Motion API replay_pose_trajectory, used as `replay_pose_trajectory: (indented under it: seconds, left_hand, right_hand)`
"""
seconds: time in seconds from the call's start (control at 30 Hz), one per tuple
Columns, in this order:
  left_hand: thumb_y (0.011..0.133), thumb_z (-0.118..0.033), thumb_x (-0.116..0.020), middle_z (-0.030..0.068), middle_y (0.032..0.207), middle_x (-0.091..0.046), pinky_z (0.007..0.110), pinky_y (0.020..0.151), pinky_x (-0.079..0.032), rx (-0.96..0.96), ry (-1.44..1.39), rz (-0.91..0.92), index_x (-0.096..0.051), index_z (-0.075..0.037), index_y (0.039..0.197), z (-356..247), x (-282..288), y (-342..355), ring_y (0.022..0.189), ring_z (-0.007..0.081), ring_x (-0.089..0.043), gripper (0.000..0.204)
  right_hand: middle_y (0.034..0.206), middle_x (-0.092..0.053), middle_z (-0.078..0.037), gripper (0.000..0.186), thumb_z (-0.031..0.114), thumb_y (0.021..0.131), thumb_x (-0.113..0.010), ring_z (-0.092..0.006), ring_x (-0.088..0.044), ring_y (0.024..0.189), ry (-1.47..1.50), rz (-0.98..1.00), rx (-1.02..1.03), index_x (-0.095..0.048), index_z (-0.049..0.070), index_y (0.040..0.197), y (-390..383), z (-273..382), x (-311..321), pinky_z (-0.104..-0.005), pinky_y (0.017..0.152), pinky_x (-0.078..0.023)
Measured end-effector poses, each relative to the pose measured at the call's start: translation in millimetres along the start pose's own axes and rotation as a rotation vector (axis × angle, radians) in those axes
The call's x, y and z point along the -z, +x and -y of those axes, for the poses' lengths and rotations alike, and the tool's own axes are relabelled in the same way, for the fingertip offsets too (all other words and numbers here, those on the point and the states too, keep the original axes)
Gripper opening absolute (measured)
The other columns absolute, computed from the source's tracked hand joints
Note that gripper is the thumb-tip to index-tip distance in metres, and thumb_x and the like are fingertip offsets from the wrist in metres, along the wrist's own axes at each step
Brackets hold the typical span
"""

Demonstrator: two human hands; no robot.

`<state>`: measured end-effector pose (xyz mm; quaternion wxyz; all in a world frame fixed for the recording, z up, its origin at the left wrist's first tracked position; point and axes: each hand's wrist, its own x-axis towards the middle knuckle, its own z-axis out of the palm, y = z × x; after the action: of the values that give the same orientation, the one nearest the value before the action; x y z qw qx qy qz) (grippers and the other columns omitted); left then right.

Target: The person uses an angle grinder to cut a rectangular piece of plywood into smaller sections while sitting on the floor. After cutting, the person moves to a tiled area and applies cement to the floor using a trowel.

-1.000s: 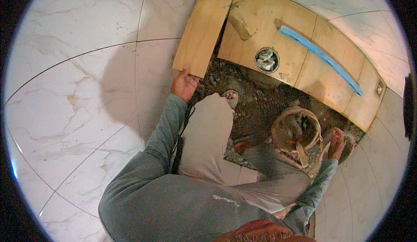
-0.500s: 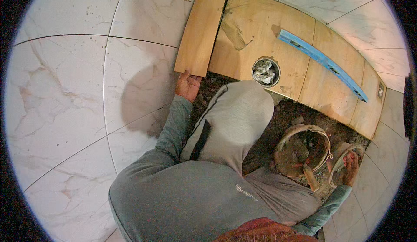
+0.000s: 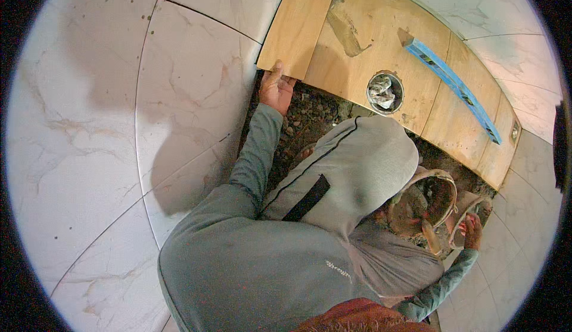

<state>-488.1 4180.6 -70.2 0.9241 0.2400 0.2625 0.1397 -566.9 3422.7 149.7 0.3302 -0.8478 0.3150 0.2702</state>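
Note:
My left hand (image 3: 276,91) pinches the near edge of a narrow wood-look tile (image 3: 300,25), thumb on top and fingers under the edge. The tile lies against the neighbouring wood-look tiles (image 3: 381,31), with only a thin seam between them. At the lower right, my right hand (image 3: 472,232) is closed over the rim of a small dirty bucket (image 3: 457,222); its fingertips are partly hidden inside. Close by stands a larger mortar-stained bucket (image 3: 400,210) with a trowel in it, its wooden handle (image 3: 430,236) leaning over the rim.
A blue spirit level (image 3: 456,87) lies across the laid tiles. Next to it, a round drain hole (image 3: 385,92) is stuffed with crumpled material. Bare rubble (image 3: 310,110) shows in front of the tiles, around my knee. White marbled tiles (image 3: 196,64) extend on the left.
The narrow tile's gap to its neighbour has closed to a thin seam. My left hand still holds its near edge. The whole view has shifted; my right hand stays at the small bucket.

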Motion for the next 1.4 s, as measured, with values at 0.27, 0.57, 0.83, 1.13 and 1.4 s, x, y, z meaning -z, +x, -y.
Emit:
replay_pose_trajectory:
  seconds: [0.27, 0.57, 0.83, 1.13, 1.4]
  left_hand:
    - [0.1, -0.027, -0.064, 0.0127, 0.14, -0.054, 0.048, 0.104, -0.052, 0.088, 0.27, -0.044, -0.045, -0.004, 0.139, -10.0, 12.2, 14.9, 0.126, 0.0288, -0.058, 0.05]
    - [0.104, -0.027, -0.055, 0.02, 0.124, -0.064, 0.048, 0.09, -0.062, 0.285, 0.458, -0.101, -0.049, 0.004, 0.131, -35.0, -3.1, 11.0, 0.11, 0.0334, -0.068, 0.041]
    - [0.1, -0.02, -0.062, 0.0219, 0.123, -0.064, 0.051, 0.088, -0.062, 0.223, 0.402, -0.129, -0.049, 0.003, 0.131, -22.8, 1.6, 15.1, 0.108, 0.0367, -0.068, 0.041]
    - [0.097, -0.029, -0.067, 0.0174, 0.104, -0.07, 0.04, 0.076, -0.064, 0.348, 0.615, -0.217, -0.056, 0.002, 0.125, -36.0, -6.9, 7.0, 0.089, 0.0315, -0.073, 0.044]
    - [0.095, -0.038, -0.069, 0.0139, 0.093, -0.072, 0.03, 0.055, -0.056, 0.235, 0.745, -0.308, -0.064, 0.001, 0.113, -21.4, 5.9, 4.0, 0.074, 0.0238, -0.072, 0.043]
  right_hand:
    - [0.09, -0.065, 0.0, 0.036, 0.04, 0.1, -0.062, -0.0108, -0.063, 0.074, -0.105, 0.011, 0.069, -0.063, 0.013, 0.123, -5.5, 22.4, -8.3, -0.0251, 0.063, -0.046]
    - [0.096, -0.065, -0.002, 0.029, 0.028, 0.099, -0.063, -0.0112, -0.063, 0.08, -0.044, 0.023, 0.07, -0.062, 0.01, 0.122, -2.3, 33.6, -12.6, -0.0234, 0.061, -0.047]
    - [0.104, -0.067, -0.005, 0.035, 0.03, 0.1, -0.062, -0.0156, -0.067, 0.084, -0.014, 0.101, 0.115, -0.06, 0.01, 0.128, -4.6, 22.4, -4.8, -0.0255, 0.068, -0.051]
    - [0.101, -0.067, -0.004, 0.037, 0.036, 0.1, -0.062, -0.0154, -0.066, 0.085, -0.095, 0.097, 0.065, -0.063, 0.009, 0.126, -10.7, 44.7, -14.7, -0.0269, 0.069, -0.051]
    - [0.099, -0.066, -0.003, 0.036, 0.037, 0.1, -0.06, -0.0141, -0.067, 0.083, -0.132, 0.079, 0.062, -0.064, 0.011, 0.125, -7.4, 45.3, -17.8, -0.0275, 0.069, -0.051]
